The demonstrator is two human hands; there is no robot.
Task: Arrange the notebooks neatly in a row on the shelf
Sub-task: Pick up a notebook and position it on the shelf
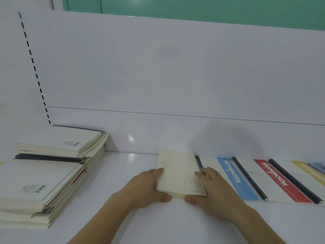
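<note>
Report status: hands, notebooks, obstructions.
Left hand, right hand gripping cream paper notebook beside blue-striped notebook. Cream stacks wait left. Nothing in the way.

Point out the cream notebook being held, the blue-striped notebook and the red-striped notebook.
cream notebook (177,170): head view, middle of its front cover.
blue-striped notebook (235,178): head view, on the blue stripe.
red-striped notebook (277,180): head view, on the red stripe.

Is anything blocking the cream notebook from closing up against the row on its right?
Nothing visible. Both hands, left hand and right hand, hold the cream notebook flat on the shelf, and its right edge already sits beside the blue-striped notebook.
</note>
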